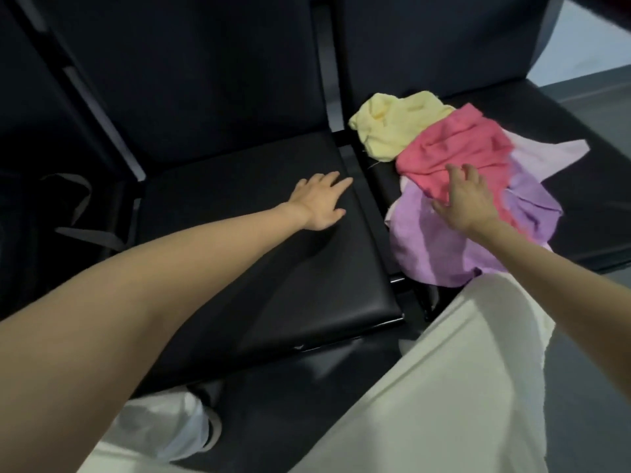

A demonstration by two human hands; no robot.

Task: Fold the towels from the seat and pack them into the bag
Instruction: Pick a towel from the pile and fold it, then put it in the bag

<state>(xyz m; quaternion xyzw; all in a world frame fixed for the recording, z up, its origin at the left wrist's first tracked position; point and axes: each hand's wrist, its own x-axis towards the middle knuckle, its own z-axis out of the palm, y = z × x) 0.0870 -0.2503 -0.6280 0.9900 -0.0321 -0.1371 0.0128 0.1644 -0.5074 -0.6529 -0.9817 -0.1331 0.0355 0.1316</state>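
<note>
A heap of loose towels lies on the right black seat [587, 213]: a yellow towel [396, 128] at the back, a pink towel [454, 148] over the middle, a purple towel [426, 244] in front and a pale lilac towel [549, 155] at the right. My right hand [464, 199] hovers over the pink and purple towels with fingers spread, holding nothing. My left hand [321, 203] rests flat, fingers straight, on the middle black seat [259, 268]. A dark bag with grey straps [78, 206] sits at the far left, mostly in shadow.
The black seats stand in a row with tall backrests [205, 63] behind them. A narrow gap with a black frame bar [372, 199] separates the middle and right seats. My white trousers [444, 387] and a shoe [205, 431] fill the foreground. Grey floor [601, 97] shows at the right.
</note>
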